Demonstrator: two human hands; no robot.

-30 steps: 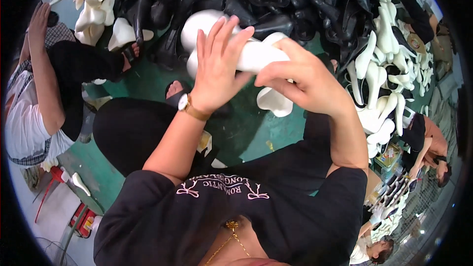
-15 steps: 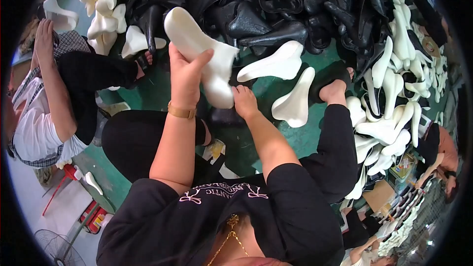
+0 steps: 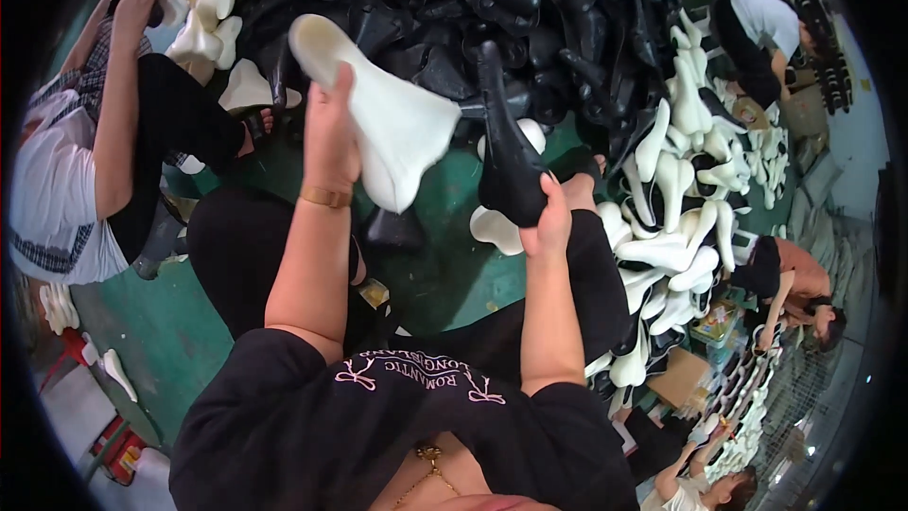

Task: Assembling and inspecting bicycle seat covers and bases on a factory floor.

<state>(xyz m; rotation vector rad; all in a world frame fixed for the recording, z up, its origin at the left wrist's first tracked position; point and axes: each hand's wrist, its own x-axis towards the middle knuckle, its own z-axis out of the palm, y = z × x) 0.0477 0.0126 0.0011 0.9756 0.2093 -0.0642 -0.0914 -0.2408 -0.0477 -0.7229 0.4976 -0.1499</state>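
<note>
Smooth white saddle-shaped pad, foam-like: raised above the floor; probably light, yielding and easily dented; support at mid-body.
Left hand: closed on the pad's side, near its narrow nose.
Glossy black saddle-shaped shell, plastic-like: raised at the pad's right, apart from it; probably stiff and slightly slippery; grip the broad end.
Right hand: closed on that broad end, well apart from the left.
Green, hard-looking floor: beneath both pieces.
Room: tangled black shell heap ahead; mostly white pad heap at right.
</note>
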